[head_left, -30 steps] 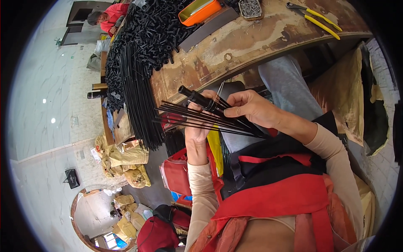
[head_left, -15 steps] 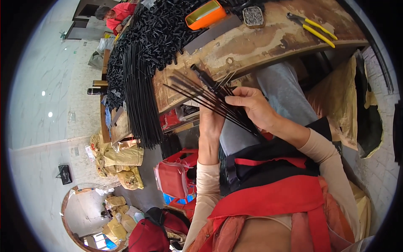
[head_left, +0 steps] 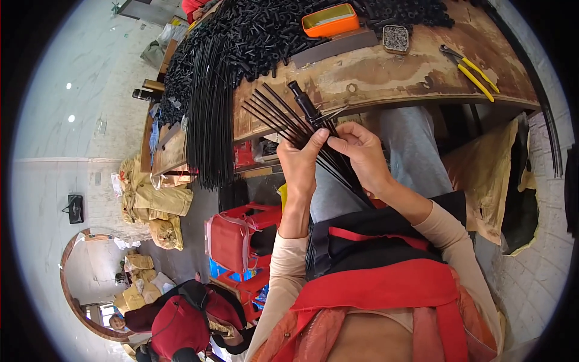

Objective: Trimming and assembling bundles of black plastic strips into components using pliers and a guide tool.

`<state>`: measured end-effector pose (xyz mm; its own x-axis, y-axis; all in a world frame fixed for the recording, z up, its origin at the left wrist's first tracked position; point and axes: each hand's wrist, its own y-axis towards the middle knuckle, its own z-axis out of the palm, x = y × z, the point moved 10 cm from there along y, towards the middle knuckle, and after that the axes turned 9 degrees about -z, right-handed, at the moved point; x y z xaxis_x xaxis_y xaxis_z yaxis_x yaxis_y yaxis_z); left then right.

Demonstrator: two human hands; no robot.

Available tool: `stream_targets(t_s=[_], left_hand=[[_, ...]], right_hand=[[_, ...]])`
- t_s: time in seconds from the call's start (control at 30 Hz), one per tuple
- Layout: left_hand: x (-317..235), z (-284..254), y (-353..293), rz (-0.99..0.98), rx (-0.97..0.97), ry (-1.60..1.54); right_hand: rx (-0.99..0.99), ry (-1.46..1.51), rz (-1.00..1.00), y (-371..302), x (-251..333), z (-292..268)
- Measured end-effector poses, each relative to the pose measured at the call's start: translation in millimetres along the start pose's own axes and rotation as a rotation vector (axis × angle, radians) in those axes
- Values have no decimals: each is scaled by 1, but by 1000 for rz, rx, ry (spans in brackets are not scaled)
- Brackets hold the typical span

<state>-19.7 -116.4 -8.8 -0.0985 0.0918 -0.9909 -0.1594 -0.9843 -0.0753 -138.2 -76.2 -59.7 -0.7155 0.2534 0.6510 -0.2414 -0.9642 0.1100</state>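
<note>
In front of my lap, my left hand (head_left: 298, 166) is closed around several thin black rods (head_left: 271, 114) that fan out toward the bench. Its thumb presses at the lower end of a black stepped tube (head_left: 306, 102), which tilts up and left. Against the same spot, my right hand (head_left: 362, 154) has thumb and forefinger pinched together. What lies in that pinch is hidden. A thin wire end (head_left: 338, 112) sticks out just above the right fingers. Other rods run down between the hands toward my lap.
On the wooden bench (head_left: 410, 78) are a heap of short black tubes (head_left: 259, 39), a rod bundle (head_left: 208, 120) hanging over the edge, a grey bar (head_left: 335, 48), an orange box (head_left: 330, 21), a tin of small metal pieces (head_left: 395, 39) and yellow-handled pliers (head_left: 473, 75). Red stools (head_left: 232, 241) stand left.
The view has shifted, so the bench items appear farther right. My left thumb has come up onto the tube's base, and the tube stands steeper. The right hand stays pinched beside it.
</note>
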Motion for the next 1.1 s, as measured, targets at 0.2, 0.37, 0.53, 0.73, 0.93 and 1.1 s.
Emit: stream_targets(t_s=[0.2, 0.37, 0.53, 0.73, 0.93, 1.1], left_hand=[[-3, 9, -3, 17, 6, 28], [-4, 19, -4, 18, 45, 58], [-10, 31, -12, 28, 5, 180], [6, 23, 1, -94, 9, -18], [11, 24, 4, -75, 45, 0], [3, 29, -3, -62, 20, 39]], right_hand=[[27, 116, 122, 10, -18, -10], [81, 213, 235, 14, -29, -14], [1, 56, 18, 0, -14, -13], [0, 141, -16, 0, -7, -12], [26, 195, 35, 4, -12, -20], [-37, 238, 42, 4, -11, -20]])
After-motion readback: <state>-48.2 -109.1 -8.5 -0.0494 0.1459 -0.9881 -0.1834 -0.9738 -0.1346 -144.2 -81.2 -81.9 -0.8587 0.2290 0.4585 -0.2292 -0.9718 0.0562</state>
